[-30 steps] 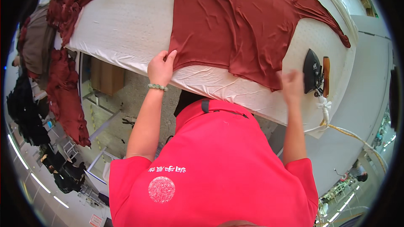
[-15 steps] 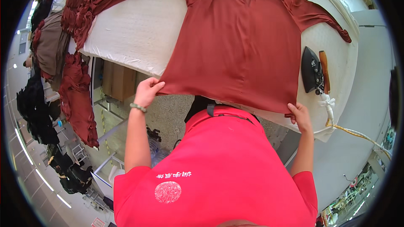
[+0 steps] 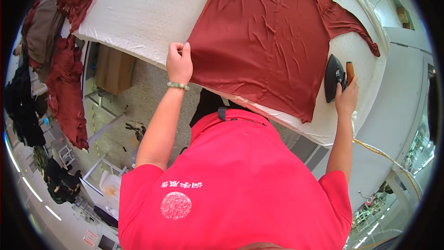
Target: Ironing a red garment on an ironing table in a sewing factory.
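Observation:
A dark red satin blouse [image 3: 259, 41] lies spread on a white padded ironing table [image 3: 134, 18], creased across its body, its hem along the near edge. My left hand [image 3: 179, 65] is closed at the blouse's left side edge, fingers curled and thumb up; its grip on the fabric is partly hidden. To the right of the blouse, a black iron [image 3: 333, 79] with a brown handle rests on the table. My right hand [image 3: 347, 99] is closed around the near end of that handle, the thumb on the left side.
More dark red garments [image 3: 67, 92] hang off the table's left end beside a brown one [image 3: 41, 37]. Under the table stands a cardboard box [image 3: 114, 69]. A yellowish cord and hose [image 3: 381, 152] run from the iron's side off to the right.
My right hand has let go of the blouse's right hem corner and moved up to the iron's handle. My left hand has moved up from the left hem corner along the side edge.

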Demonstrator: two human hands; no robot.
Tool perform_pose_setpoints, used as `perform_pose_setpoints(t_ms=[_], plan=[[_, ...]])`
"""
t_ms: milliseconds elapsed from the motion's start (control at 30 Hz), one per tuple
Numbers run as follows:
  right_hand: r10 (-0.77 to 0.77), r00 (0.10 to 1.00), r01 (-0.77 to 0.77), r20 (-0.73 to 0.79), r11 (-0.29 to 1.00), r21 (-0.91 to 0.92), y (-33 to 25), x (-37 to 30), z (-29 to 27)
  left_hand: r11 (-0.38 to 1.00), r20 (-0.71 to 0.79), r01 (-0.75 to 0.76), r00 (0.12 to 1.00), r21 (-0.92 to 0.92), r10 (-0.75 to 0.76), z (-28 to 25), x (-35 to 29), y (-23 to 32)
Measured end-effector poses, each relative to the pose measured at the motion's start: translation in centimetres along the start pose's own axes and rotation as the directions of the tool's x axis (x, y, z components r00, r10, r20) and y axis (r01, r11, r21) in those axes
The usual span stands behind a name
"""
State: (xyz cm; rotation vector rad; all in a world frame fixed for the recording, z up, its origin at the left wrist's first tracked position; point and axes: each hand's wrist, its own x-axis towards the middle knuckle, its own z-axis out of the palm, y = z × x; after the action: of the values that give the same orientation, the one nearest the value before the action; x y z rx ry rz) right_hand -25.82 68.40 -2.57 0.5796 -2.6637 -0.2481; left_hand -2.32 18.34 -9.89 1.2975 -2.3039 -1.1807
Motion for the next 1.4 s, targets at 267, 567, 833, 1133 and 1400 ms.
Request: perform_pose_setpoints(t_ms=[267,567,833,1133,1400], plan=[[0.309,0.482,-0.783,0.820,0.572,0.245,-0.6,6.3,-2.5,0.922,0.144,0.113,0.988,-0.370,-0.063,-1.1,-1.4,1.4],[-0.457,0.705,-0.082,0.542,0.707,0.703,-27.8,14.0,-9.6,0.851,0.078,0.048,0.997,-0.522,-0.008,-3.7,-2.9,2.5],[-0.289,0.689,-0.114,0.665,0.862,0.493,-32.7,27.4,-1.8,0.801,0.126,0.056,0.992,-0.595,0.024,-6.9,-3.9,3.8],[-0.625,0.495,0.051,0.604,0.714,0.698,-35.4,20.2,-8.1,0.809,0.150,0.093,0.989,-0.581,-0.006,-7.1,-2.8,2.4],[-0.260,0.671,-0.425,0.695,0.633,0.647,-25.8,15.1,-9.0,0.848,0.163,0.109,0.986,-0.519,-0.027,-8.6,-3.6,-0.9]])
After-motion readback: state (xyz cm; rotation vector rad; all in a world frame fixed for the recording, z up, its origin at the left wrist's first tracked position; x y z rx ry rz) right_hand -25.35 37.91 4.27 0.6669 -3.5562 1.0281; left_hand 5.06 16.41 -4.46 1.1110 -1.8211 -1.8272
